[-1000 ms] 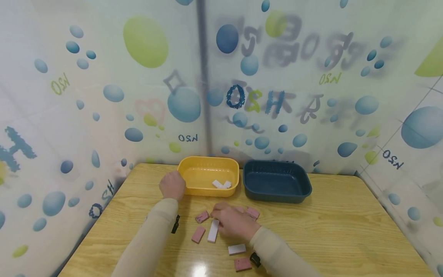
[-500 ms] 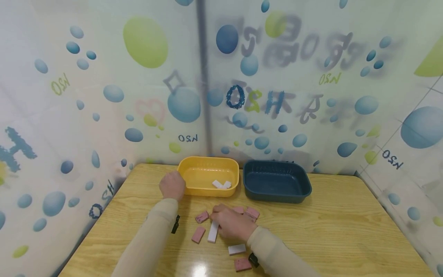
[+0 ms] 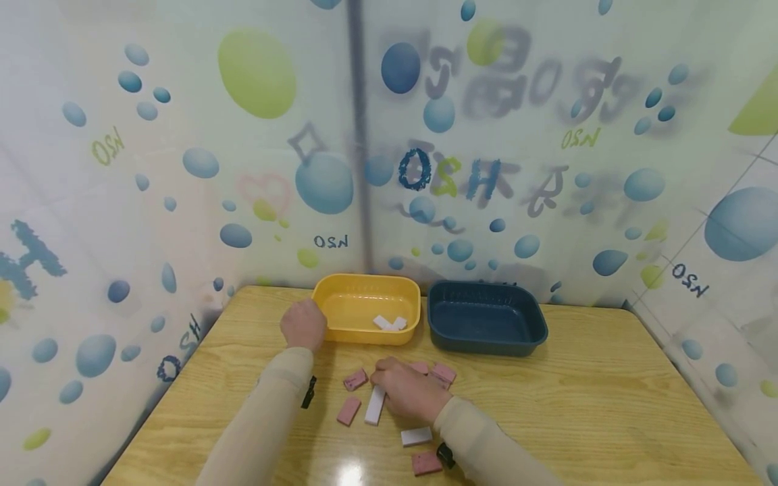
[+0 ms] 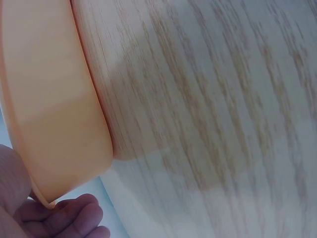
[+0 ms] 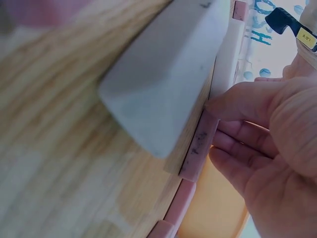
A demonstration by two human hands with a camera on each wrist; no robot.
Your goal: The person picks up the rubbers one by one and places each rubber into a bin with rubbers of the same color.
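Note:
My left hand [image 3: 303, 326] grips the left end of the yellow tray [image 3: 365, 336], its thumb and fingers around the rim [image 4: 49, 204] in the left wrist view. In front of that tray, my right hand [image 3: 408, 389] reaches down among pink and white erasers. In the right wrist view its thumb is at one end of a smudged pink eraser [image 5: 195, 146], with the fingers behind it; the head view hides this eraser under the hand. Beside the fingertips lies a long white eraser [image 3: 375, 406]. Another white eraser [image 3: 416, 437] is nearer me, below the hand.
Pink erasers lie around: one left of the fingertips [image 3: 355, 380], another lower [image 3: 349, 411], a third near my sleeve [image 3: 427, 464]. More sit beyond the hand [image 3: 443, 374]. White erasers [image 3: 389, 325] are in the yellow tray. Right of it stands a dark blue tray [image 3: 486, 343].
My right wrist has shifted very slightly left while its fingertips stay in the same spot. My left hand and both trays have not moved.

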